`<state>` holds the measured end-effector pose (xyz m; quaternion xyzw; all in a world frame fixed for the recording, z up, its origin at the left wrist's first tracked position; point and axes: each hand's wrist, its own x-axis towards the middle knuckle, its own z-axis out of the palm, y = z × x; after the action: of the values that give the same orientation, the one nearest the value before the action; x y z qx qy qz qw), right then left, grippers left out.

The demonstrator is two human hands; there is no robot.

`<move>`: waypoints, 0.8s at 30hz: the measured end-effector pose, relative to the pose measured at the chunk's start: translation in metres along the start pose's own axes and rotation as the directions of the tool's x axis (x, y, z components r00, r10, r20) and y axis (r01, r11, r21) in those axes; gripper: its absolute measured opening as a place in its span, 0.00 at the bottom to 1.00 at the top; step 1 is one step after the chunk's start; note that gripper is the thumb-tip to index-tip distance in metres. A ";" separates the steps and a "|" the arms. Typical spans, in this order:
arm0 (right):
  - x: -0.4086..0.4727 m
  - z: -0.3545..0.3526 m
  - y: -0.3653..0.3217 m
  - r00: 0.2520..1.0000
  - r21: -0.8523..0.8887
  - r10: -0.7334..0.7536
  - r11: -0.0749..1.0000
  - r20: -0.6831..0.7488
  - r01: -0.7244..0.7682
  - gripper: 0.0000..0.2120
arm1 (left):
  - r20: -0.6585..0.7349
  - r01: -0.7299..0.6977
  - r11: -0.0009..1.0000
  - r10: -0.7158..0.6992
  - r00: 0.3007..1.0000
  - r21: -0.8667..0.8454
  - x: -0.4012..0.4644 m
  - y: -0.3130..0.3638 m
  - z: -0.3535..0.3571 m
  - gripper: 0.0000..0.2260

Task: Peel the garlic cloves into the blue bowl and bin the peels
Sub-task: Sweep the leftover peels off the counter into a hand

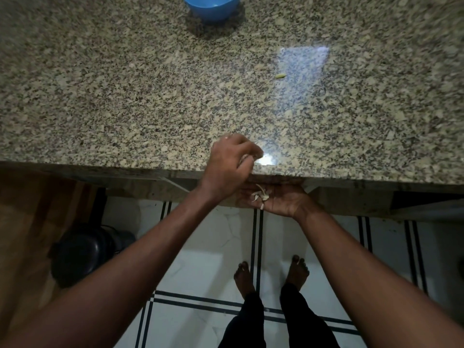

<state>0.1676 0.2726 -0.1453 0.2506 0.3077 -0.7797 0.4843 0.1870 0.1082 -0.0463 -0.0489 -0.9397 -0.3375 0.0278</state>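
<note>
The blue bowl [212, 7] stands at the far edge of the granite counter [125, 96], cut off by the frame's top. My right hand [281, 200] lies palm up just below the counter's front edge, with several pale garlic peels [261, 195] in its palm. My left hand [229, 162] hovers over the counter's front edge above the right palm, its fingers curled and blurred, sweeping at the edge. Whether it holds any peel I cannot tell. A small greenish bit [280, 76] lies on the counter to the right.
A dark round container with a lid [82, 252] sits on the floor at lower left beside a wooden panel [30, 222]. My bare feet [271, 275] stand on white tiles with black lines. A bright light reflection [301, 66] shines on the counter.
</note>
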 end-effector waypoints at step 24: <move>0.000 0.001 -0.001 0.995 0.131 0.063 0.989 0.076 -0.072 0.27 | 0.151 0.171 0.985 -0.166 0.975 -0.022 -0.004 0.043 -0.017 0.14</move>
<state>0.1671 0.2720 -0.1438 0.2649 0.2285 -0.7902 0.5032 0.1965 0.1305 -0.0062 0.0052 -0.9338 -0.3504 -0.0721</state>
